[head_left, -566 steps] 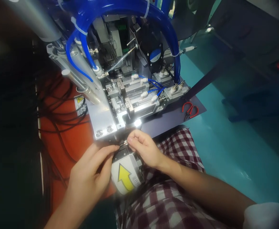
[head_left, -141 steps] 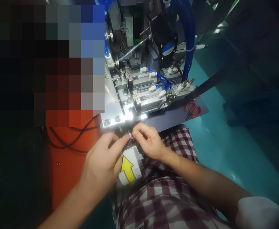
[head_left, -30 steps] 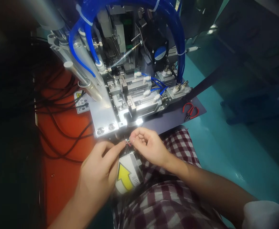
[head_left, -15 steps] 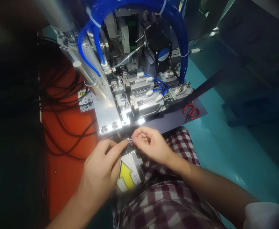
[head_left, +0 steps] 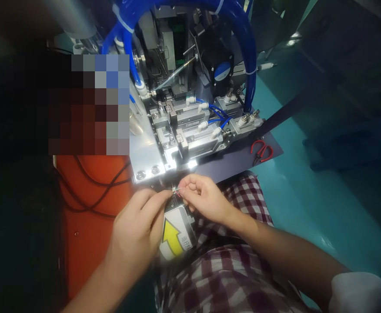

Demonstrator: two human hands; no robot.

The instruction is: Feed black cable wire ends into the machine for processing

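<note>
Hands barely shifted, both pinching tiny part by orange bench, teal floor.

A tiny reddish wire piece sits pinched between fingertips.

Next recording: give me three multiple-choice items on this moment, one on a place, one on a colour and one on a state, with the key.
1. Where do the red-handled pliers lie?
A. on the dark plate right of the machine
B. on the orange surface
C. on the checked lap

2. What colour is the arrow on the label below the hands?
A. red
B. yellow
C. green

3. How are the two hands posed?
A. flat and open
B. far apart
C. fingertips pinched together on a small wired part

Key: 1 A, the pliers rest on the dark plate. 2 B, the arrow is plainly yellow. 3 C, the left hand and right hand meet at the small wired part.
</note>
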